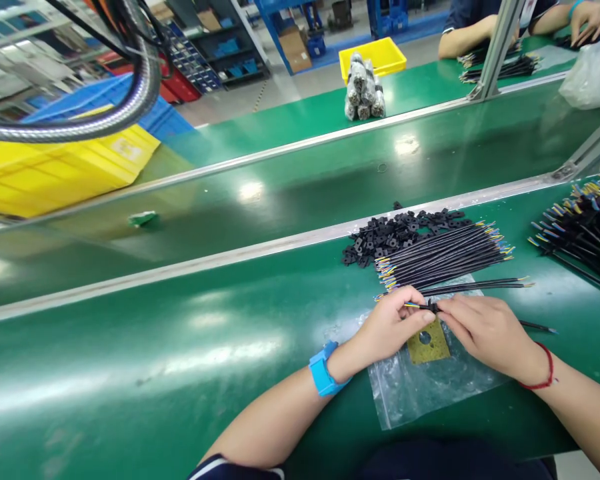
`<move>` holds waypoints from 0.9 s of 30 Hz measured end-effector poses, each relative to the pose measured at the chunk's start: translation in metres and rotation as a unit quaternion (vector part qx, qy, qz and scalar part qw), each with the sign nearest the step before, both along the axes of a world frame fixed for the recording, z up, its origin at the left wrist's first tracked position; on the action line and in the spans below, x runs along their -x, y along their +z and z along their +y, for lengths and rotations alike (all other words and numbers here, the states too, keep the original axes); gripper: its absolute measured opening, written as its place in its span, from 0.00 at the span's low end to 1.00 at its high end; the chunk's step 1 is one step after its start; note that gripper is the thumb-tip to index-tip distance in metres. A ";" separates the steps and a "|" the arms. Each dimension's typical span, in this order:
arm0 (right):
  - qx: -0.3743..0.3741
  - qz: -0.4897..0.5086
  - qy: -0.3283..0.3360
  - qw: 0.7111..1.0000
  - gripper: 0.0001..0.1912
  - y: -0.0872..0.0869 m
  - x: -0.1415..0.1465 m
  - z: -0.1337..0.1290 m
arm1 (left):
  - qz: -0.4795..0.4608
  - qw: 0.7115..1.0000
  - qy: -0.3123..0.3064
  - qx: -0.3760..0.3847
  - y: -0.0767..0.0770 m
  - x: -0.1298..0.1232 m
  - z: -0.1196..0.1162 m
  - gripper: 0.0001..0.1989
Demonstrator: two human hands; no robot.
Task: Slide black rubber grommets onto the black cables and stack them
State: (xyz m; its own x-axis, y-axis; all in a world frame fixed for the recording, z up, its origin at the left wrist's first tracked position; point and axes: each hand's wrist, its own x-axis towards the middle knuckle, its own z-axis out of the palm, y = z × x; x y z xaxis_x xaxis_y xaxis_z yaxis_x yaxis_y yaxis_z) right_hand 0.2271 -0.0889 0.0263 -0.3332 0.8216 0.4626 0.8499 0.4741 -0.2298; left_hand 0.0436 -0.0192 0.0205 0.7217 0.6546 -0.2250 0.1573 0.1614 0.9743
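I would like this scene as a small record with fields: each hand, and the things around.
left hand: pinches a black cable near its coloured wire ends; blue wristband at the wrist
right hand: holds the same cable beside a small black part; red bracelet at the wrist
under the hands: yellowish plate with a hole, on a clear plastic bag
beyond the hands: row of cables, pile of black parts
far right: cable bundle

room over bench (pixel 130 347) leftward; cable row (pixel 445 255) blocks ahead
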 end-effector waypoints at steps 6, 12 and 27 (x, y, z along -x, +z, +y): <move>0.041 -0.002 0.005 0.999 0.12 -0.001 -0.004 0.001 | 0.029 0.991 0.009 -0.132 0.008 -0.003 0.004 0.08; -0.115 -0.021 -0.343 0.932 0.13 0.043 -0.109 0.005 | 0.017 0.975 0.176 -0.138 0.016 0.018 0.037 0.11; -0.153 0.057 -0.426 0.890 0.14 0.027 -0.156 0.009 | 0.073 0.954 0.220 -0.190 0.001 0.036 0.089 0.12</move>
State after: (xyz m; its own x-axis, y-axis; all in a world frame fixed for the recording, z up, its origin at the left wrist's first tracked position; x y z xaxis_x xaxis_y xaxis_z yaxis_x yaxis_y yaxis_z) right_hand 0.3829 -0.0796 0.0535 0.4140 0.5840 0.6983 0.9102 -0.2755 -0.3093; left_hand 0.0078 0.0700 0.0210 0.3382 0.9410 0.0117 0.2951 -0.1178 0.9482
